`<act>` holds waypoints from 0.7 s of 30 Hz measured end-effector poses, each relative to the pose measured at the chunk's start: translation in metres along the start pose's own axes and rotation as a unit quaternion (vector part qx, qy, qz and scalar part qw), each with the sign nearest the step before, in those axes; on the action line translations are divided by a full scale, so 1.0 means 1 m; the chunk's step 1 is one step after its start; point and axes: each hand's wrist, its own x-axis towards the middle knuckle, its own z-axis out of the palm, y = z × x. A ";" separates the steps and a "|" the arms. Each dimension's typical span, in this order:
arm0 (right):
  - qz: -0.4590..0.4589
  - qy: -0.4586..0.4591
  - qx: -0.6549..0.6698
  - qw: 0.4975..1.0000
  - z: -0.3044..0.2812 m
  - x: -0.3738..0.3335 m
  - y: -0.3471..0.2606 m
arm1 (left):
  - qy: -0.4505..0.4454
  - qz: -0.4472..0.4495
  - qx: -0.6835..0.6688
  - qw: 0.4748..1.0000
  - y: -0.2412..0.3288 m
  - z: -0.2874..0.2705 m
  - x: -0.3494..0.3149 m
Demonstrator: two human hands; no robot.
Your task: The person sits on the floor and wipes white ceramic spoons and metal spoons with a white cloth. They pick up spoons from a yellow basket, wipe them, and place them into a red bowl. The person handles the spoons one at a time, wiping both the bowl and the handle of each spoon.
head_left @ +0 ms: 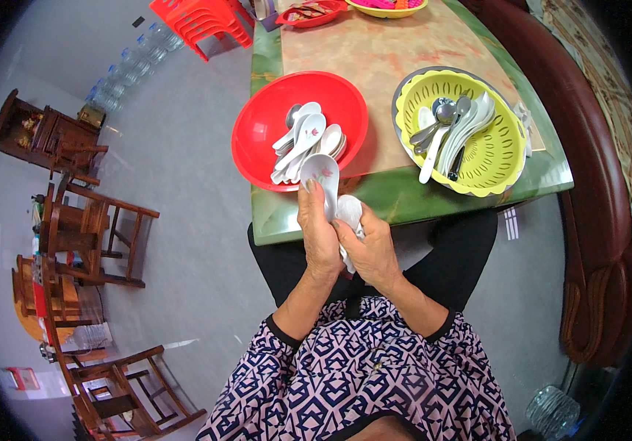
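In my left hand (317, 231) is a white soup spoon (321, 173) with a pink flower in its bowl, held upright over the table's near edge. My right hand (372, 253) grips a crumpled white cloth (350, 212) against the spoon's lower part; the fingers partly hide both. Just beyond, a red basin (257, 125) holds several white soup spoons (309, 132) and a metal spoon. To the right a yellow slotted colander (503, 158), set in a grey bowl, holds more white soup spoons (470, 132) and metal spoons (445, 112).
The green-edged stone table (375, 198) stands before my knees. At its far end are a red dish (310, 13) and a yellow basket (389, 9). Stacked red stools (206, 18) and water bottles (136, 62) stand far left, wooden chairs (92, 228) left, a brown leather sofa (599, 213) right.
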 end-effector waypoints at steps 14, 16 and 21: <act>0.008 -0.065 -0.073 0.995 -0.034 0.001 -0.021 | -0.026 -0.125 -0.174 0.976 0.000 -0.022 0.008; -0.070 -0.013 -0.094 0.993 -0.024 0.015 -0.011 | -0.098 -0.135 -0.188 0.968 -0.001 -0.025 0.004; -0.168 -0.041 -0.181 0.968 -0.017 0.019 -0.001 | -0.035 -0.130 -0.160 0.978 -0.003 -0.011 -0.008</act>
